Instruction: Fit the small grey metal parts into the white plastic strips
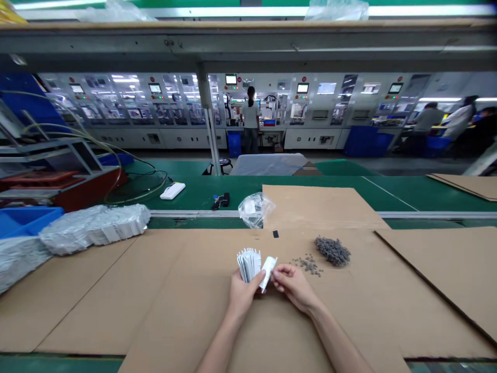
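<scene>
My left hand [244, 294] is closed around a fanned stack of thin white plastic pieces [249, 263]. Its thumb presses on one white piece [267, 271] that stands apart from the stack, tilted to the right. At that piece's right edge is my right hand [294, 284], its thumb and forefinger pinched together; whatever lies between the fingertips is too small to make out. Beyond my right hand, small grey parts [309, 264] lie scattered beside a larger heap of the same grey parts [333, 251].
Brown cardboard [186, 311] covers the bench. On the left lie bundled white pieces [95, 228] and a blue bin [29, 221]. A clear plastic bag [255, 210], a black clip-like object [221, 201] and a white box [173, 190] sit farther back. A person [250, 116] stands at the machines.
</scene>
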`<state>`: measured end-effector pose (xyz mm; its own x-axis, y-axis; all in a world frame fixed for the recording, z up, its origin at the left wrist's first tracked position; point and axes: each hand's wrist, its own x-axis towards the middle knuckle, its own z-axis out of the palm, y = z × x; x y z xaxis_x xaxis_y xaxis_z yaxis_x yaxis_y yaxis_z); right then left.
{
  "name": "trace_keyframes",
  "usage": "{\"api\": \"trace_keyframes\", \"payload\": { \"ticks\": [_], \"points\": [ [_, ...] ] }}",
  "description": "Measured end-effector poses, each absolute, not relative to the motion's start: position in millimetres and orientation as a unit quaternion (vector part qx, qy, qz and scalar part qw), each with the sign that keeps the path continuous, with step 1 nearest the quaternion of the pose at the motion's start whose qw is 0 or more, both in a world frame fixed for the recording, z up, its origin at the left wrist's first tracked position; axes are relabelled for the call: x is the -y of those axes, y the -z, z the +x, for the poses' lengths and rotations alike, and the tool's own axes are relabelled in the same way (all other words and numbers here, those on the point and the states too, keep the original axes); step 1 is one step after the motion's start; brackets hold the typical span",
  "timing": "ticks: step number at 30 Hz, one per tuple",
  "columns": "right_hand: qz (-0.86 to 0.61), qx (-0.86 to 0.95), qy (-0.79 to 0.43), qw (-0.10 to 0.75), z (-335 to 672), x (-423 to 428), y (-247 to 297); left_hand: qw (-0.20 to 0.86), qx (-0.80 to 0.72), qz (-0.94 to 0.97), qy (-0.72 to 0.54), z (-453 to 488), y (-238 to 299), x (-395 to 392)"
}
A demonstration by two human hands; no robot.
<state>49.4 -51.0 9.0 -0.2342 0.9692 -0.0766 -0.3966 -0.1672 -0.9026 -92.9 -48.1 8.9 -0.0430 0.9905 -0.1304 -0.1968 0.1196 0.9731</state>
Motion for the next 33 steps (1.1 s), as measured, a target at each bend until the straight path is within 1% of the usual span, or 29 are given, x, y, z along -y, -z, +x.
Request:
{"api": "trace_keyframes", "payload": {
  "ticks": [3, 9, 15, 20, 23, 27, 30, 33],
  "points": [
    [-0.368, 0.403, -0.669, 0.505, 50, 51, -7, 0.555, -0.499, 0.411, -0.525, -93, -7, 48],
    [-0.387, 0.443, -0.644, 0.489, 49, 50, -6, 0.470, -0.517, 0.446, -0.559, -94, -11, 50],
    [-0.443, 0.507, -0.546, 0.498, 50, 49, -7, 0.462, -0.503, 0.490, -0.542, -92, -18, 53],
    [-0.457, 0.519, -0.517, 0.504, 52, 48, -9, 0.479, -0.506, 0.484, -0.529, -91, -14, 53],
    [-0.457, 0.511, -0.525, 0.504, 54, 47, -9, 0.491, -0.511, 0.479, -0.518, -90, -10, 52],
    [-0.427, 0.499, -0.580, 0.481, 55, 49, -8, 0.511, -0.514, 0.460, -0.513, -90, -6, 51],
    [-0.400, 0.483, -0.629, 0.460, 55, 50, -7, 0.504, -0.516, 0.452, -0.525, -91, -5, 50],
    [-0.388, 0.479, -0.645, 0.451, 55, 51, -7, 0.496, -0.518, 0.463, -0.521, -92, -8, 51]
  ]
}}
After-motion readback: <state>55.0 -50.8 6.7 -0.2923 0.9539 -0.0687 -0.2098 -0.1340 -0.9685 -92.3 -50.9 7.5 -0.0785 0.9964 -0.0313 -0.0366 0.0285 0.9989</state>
